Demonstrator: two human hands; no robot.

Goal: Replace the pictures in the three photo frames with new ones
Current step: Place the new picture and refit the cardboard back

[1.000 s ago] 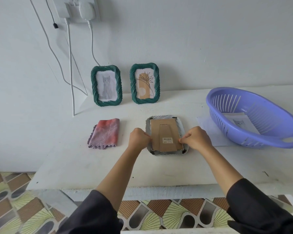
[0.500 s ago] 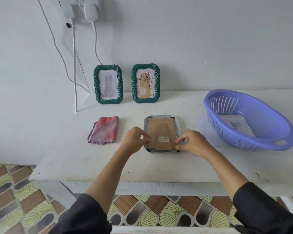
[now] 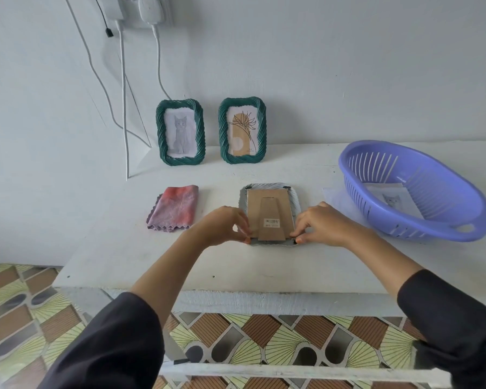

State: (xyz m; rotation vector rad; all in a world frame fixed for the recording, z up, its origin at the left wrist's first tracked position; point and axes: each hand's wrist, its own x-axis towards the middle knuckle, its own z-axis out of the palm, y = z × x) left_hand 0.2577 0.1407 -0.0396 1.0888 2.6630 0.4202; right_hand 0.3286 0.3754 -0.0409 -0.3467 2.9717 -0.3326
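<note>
A photo frame [image 3: 268, 213] lies face down near the middle of the white table [image 3: 236, 265], a little closer to the front edge than to the back, its brown cardboard backing [image 3: 270, 211] and folded stand facing up. The left hand [image 3: 226, 227] has its fingertips pressed together at the frame's near left corner, and the right hand [image 3: 323, 224] has its fingertips bunched at the near right corner; both touch the lower edge of the backing, though whether they pinch a small tab there is too small to tell. Two green frames stand upright at the back edge against the wall: the cat frame [image 3: 181, 132] on the left and the plant frame [image 3: 242, 130] just beside it, apart from each other. A folded pink cloth [image 3: 174, 208] lies left of the flat frame, with a bare strip of table between them. A purple basket [image 3: 413, 189] sits toward the right edge, holding a printed cat picture [image 3: 394, 200]; a white sheet [image 3: 334, 197] pokes out from under its left side, near the right hand. Bare table runs from the frame's lower edge to the front edge, crossed only by the two forearms. White cables [image 3: 124, 108] hang down the wall to the back left corner.
</note>
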